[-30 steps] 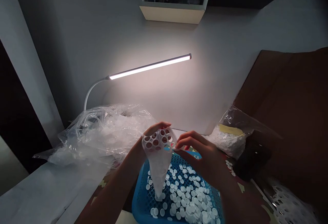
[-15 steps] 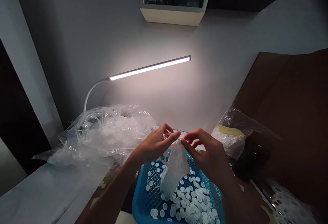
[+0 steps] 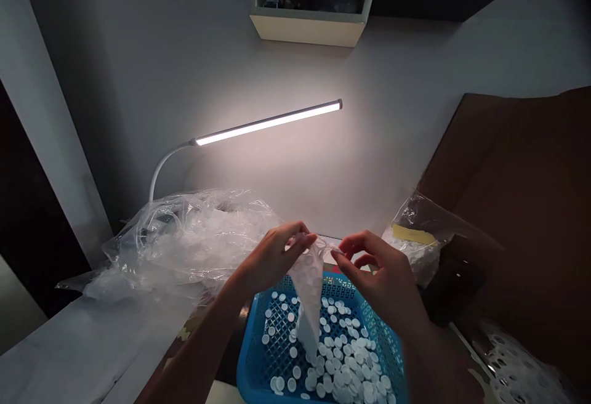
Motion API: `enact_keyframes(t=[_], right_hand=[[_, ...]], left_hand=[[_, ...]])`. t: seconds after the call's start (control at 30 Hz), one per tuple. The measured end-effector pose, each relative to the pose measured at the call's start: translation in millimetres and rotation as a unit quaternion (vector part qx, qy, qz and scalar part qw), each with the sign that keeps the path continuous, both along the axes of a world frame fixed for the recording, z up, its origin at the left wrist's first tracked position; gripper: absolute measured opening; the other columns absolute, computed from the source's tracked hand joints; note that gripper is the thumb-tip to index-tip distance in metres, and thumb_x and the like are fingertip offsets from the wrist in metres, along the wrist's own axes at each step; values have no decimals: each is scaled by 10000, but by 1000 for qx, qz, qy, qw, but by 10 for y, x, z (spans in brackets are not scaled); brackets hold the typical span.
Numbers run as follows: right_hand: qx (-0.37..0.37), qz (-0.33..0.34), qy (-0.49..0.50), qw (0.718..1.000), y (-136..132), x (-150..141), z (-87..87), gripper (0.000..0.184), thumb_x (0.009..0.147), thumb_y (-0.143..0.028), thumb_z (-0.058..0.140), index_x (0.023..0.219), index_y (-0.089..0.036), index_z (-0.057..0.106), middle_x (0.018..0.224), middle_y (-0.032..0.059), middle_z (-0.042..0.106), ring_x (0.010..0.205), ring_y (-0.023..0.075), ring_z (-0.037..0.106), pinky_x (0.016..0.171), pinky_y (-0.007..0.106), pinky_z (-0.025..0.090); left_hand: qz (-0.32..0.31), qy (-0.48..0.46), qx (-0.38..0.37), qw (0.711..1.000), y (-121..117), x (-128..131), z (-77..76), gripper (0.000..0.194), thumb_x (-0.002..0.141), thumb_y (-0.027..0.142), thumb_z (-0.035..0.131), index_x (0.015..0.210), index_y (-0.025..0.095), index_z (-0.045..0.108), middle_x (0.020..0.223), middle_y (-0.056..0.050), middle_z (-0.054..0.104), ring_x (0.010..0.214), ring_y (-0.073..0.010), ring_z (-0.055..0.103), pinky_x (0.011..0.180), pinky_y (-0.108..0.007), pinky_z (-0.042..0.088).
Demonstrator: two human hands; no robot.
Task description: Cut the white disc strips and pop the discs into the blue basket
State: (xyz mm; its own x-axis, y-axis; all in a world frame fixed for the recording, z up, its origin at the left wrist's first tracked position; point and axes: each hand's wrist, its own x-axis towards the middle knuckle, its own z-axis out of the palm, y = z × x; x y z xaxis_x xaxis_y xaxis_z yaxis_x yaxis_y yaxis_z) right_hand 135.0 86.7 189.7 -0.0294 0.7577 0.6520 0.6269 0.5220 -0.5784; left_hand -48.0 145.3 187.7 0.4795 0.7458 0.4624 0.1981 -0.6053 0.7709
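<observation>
My left hand (image 3: 281, 253) pinches the top of a limp, translucent white plastic sheet (image 3: 308, 293) with round shapes in it. The sheet hangs down in a narrow fold over a blue plastic basket (image 3: 247, 355). My right hand (image 3: 369, 262) is closed in a pinch at the sheet's upper right edge, on a small pale bit; whether this is the edge itself or a loose disc is unclear. Many small white discs (image 3: 346, 367) lie in the basket, heaped towards the near right and scattered at the left.
Large clear plastic bags (image 3: 203, 244) fill the left back, beside a white surface (image 3: 133, 336). A lit lamp (image 3: 268, 124) hangs over them. At right are a bag with a yellow label (image 3: 413, 234), a dark object (image 3: 452, 281), a holed sheet (image 3: 517, 361) and brown cardboard (image 3: 521, 188).
My right hand has shifted slightly right, away from my left. The sheet has turned and now hangs narrower, and its lower end has swung a little to the right.
</observation>
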Motion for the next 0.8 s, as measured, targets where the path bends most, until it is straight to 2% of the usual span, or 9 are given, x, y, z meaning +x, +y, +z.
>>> enact_keyframes(t=[0.07, 0.13, 0.27, 0.33, 0.37, 0.47, 0.63, 0.7, 0.8], right_hand=[[0, 19, -28, 999, -7, -8, -9, 93, 834, -283, 588, 803, -196, 581, 782, 5, 612, 661, 125, 598, 564, 235, 521], [3, 33, -59, 998, -8, -24, -23, 90, 845, -286, 587, 807, -204, 583, 788, 0, 607, 665, 122, 593, 573, 234, 510], [6, 49, -99, 994, 10, -35, -56, 97, 875, -303, 560, 840, -218, 593, 827, 5, 602, 693, 123, 586, 587, 236, 493], [7, 56, -118, 991, 11, -19, -66, 79, 877, -289, 558, 852, -223, 593, 853, 7, 604, 709, 126, 584, 615, 244, 490], [4, 65, -132, 989, 3, -8, -66, 66, 876, -277, 558, 853, -224, 591, 868, 8, 607, 714, 127, 583, 628, 249, 487], [-22, 103, -190, 976, -70, 25, -50, 55, 879, -233, 544, 855, -230, 594, 892, 1, 617, 719, 125, 583, 651, 255, 472], [-172, 217, -282, 919, -217, 41, -54, 109, 811, -157, 626, 731, -228, 604, 804, -55, 634, 680, 91, 591, 603, 202, 437], [-206, 204, -286, 913, -196, 34, -97, 120, 792, -131, 631, 713, -217, 604, 793, -54, 638, 663, 89, 586, 586, 199, 425], [-250, 151, -299, 909, -66, 29, -197, 148, 740, -63, 618, 698, -204, 637, 761, -30, 652, 679, 117, 590, 576, 212, 413]], left_hand=[[-18, -14, -52, 998, -4, 8, -5, 300, 909, 429, 418, 734, 195, 483, 620, 23, 450, 552, -103, 398, 510, -233, 321], [-46, -18, -81, 995, -4, 10, -5, 327, 897, 448, 431, 688, 197, 449, 600, 27, 398, 528, -102, 351, 476, -238, 280], [-159, 16, -125, 979, 26, -15, 12, 383, 887, 462, 441, 624, 185, 467, 579, 31, 310, 507, -100, 276, 462, -258, 204], [-192, 14, -158, 968, 57, -22, 13, 383, 881, 459, 450, 621, 181, 487, 559, 36, 297, 490, -94, 258, 453, -259, 182], [-188, -1, -172, 967, 78, -20, 7, 381, 870, 460, 472, 614, 179, 488, 553, 36, 302, 484, -91, 260, 448, -255, 180], [-124, -78, -209, 967, 169, 0, -39, 386, 806, 474, 569, 584, 176, 466, 548, 38, 323, 478, -81, 279, 435, -239, 195], [-46, -131, -223, 965, 345, -1, -142, 410, 784, 532, 565, 610, 188, 422, 547, 54, 307, 461, -72, 277, 418, -221, 200], [-43, -129, -224, 965, 369, -2, -162, 412, 790, 535, 553, 618, 186, 420, 555, 51, 326, 470, -72, 294, 428, -216, 218], [-71, -103, -227, 966, 351, 19, -163, 406, 779, 536, 570, 640, 172, 455, 580, 43, 361, 497, -74, 327, 456, -213, 252]])
